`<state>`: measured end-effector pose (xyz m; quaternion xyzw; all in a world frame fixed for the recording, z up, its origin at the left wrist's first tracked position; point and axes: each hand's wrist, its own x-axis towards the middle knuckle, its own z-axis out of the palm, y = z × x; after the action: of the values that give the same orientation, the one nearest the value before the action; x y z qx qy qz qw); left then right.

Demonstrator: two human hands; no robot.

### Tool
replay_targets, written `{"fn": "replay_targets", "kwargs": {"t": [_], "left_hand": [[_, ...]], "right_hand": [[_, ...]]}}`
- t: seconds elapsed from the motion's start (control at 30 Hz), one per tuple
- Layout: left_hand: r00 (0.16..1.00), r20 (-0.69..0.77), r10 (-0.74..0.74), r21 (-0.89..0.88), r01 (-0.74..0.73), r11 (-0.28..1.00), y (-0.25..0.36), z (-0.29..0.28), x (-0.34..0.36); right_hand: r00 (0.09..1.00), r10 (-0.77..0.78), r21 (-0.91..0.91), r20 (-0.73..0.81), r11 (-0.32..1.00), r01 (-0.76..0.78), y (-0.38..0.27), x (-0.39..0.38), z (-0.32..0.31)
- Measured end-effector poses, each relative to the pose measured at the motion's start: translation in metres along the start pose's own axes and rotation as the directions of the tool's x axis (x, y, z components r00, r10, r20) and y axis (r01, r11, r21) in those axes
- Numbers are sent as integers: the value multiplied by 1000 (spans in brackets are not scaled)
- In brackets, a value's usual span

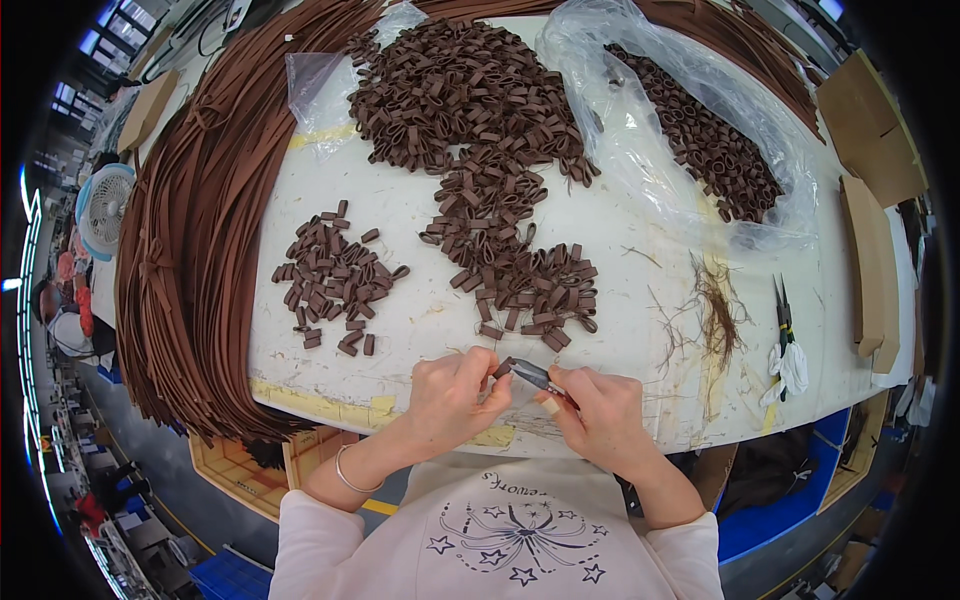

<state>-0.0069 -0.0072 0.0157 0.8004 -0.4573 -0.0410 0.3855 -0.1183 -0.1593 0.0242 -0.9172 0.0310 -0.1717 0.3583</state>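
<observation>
Nearest, below the table (620, 260)'s front edge, a pale shirt (520, 540) bears printed lettering and stars; just over that edge the left hand (450, 395) pinches a brown loop (503, 367) between thumb and fingers, and the right hand (605, 410) is closed around a dark tool (535, 376), tip at the loop, handle mostly hidden. On the table: small loop pile (335, 280) at left, thread scraps (718, 310) and pliers (783, 312) with white cloth (790, 370) at right, big loop heap (460, 100) middle to far. Table's far right: see-through bag (790, 190) of loops; brown straps (190, 250) line its left side and far edge, cut off at top.
</observation>
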Motion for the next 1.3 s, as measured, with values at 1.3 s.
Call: {"fn": "replay_targets", "kwargs": {"t": [1.3], "left_hand": [[990,-94,-104,53,109,993,-34,-60,6]], "right_hand": [[927,252,-224,277,955,-193,-2,3,-13]]}}
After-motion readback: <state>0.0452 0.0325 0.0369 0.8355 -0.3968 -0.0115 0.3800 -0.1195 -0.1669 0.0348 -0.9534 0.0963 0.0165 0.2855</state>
